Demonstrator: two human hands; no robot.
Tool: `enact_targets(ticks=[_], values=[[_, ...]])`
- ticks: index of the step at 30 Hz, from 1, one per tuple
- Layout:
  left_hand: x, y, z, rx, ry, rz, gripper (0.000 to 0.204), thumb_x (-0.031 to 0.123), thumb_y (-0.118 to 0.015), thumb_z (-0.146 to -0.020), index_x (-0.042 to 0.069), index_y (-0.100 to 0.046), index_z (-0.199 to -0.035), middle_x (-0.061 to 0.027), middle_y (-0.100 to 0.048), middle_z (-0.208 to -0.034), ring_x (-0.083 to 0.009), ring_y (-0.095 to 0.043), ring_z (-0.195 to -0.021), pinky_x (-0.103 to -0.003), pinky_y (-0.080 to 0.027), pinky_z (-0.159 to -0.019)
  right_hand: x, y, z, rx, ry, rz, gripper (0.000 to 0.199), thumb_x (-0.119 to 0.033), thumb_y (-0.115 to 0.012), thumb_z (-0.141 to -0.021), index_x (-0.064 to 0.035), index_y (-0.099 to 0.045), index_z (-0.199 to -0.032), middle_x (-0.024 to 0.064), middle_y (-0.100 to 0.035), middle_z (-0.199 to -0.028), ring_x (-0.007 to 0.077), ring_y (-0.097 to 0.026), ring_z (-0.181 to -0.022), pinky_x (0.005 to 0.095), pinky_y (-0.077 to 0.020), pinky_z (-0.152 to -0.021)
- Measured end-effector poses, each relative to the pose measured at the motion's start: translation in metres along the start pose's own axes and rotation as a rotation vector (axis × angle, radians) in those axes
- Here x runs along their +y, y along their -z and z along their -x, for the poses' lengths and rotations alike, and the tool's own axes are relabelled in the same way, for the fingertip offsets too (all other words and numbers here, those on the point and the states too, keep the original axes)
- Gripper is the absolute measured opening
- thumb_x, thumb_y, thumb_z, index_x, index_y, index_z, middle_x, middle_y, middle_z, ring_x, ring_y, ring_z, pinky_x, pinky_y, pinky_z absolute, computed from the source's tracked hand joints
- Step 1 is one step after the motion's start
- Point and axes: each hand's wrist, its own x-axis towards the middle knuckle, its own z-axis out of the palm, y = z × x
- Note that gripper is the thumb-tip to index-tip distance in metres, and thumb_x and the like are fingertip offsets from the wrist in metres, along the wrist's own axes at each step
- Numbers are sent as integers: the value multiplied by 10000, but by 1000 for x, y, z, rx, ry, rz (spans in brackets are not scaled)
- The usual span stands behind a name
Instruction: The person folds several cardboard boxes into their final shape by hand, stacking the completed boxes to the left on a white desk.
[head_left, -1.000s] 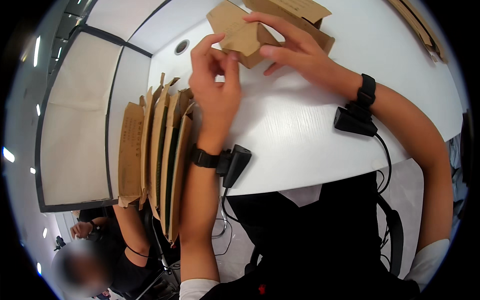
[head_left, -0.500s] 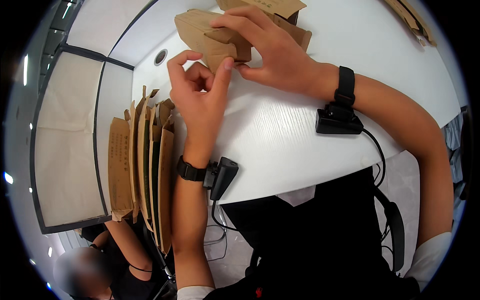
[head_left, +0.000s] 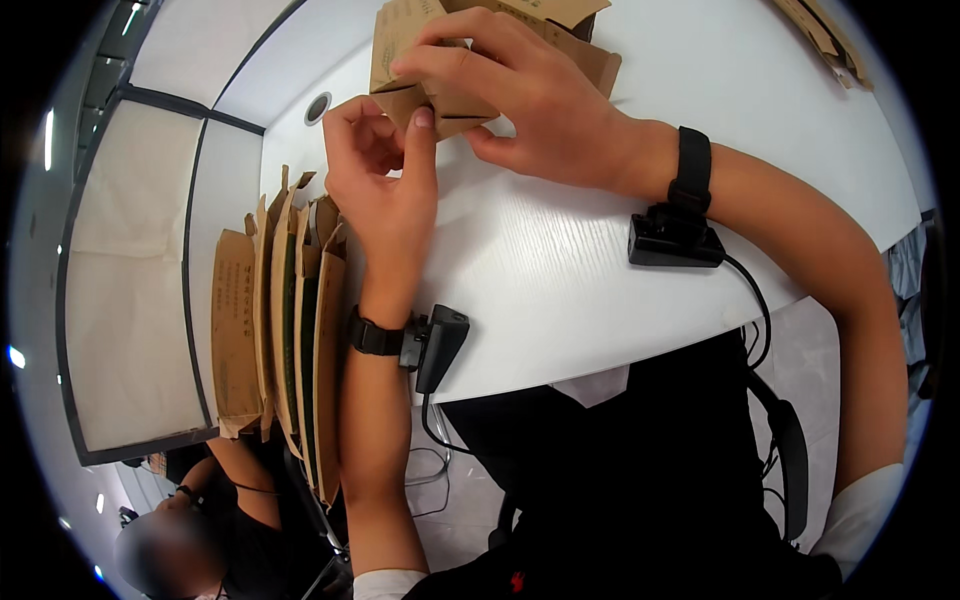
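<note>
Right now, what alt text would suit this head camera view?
Two bare hands, the left hand and right hand, fold a flat brown cardboard box blank over a white round-edged table. A stack of upright brown cardboard blanks stands at left.

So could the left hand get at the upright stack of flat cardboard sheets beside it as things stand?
Probably yes. The stack of flat cardboard sheets stands right beside the left forearm with nothing between, but the left hand is pinching the small cardboard box and would have to let go first.
</note>
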Motion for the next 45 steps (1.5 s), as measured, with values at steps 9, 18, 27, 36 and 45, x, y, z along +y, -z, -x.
enact_targets(ticks=[9, 18, 27, 36, 45], values=[[1, 2, -5, -151, -365, -188, 775, -48, -678, -825, 94, -404, -1535, -121, -406, -1425, -229, -539, -1174, -328, -546, -872, -1, 9, -2, -5, -96, -47, 825, -77, -810, -760, -141, -396, -1471, 122, -389, -1468, 329, -471, -1295, 402, -449, -1061], [-12, 15, -12, -177, -366, -255, 769, -97, -633, -780, 123, -443, -1492, -119, -404, -1429, -231, -536, -1170, -351, -548, -881, 6, -3, 10, -41, -91, -38, 703, -15, -797, -752, -168, -522, -1381, 71, -537, -1341, 313, -605, -1126, 399, -547, -917], [-14, 9, -14, -163, -287, -152, 749, -136, -429, -746, 66, -430, -1467, -125, -422, -1448, -276, -508, -1284, -390, -511, -1024, 12, 0, 22, -134, -580, -402, 670, -52, -738, -808, -110, -487, -1427, 121, -626, -1186, 286, -670, -1069, 376, -577, -851], [-64, 23, -20, 113, -147, -226, 334, -171, -415, -634, 27, -502, -889, -141, -506, -875, -308, -530, -812, -408, -430, -653, -1, 5, 10, -104, -563, -277, 401, 60, -570, -821, -50, -547, -1206, 58, -590, -996, 140, -574, -860, 269, -479, -726], [-41, 13, -3, 228, -121, -236, 296, -133, -493, -716, 65, -495, -936, -162, -497, -932, -376, -503, -828, -447, -405, -703, -116, -23, -93, -712, 108, -404, 584, 80, -722, -683, -70, -609, -1236, 119, -612, -1207, 325, -613, -1067, 401, -516, -860]])
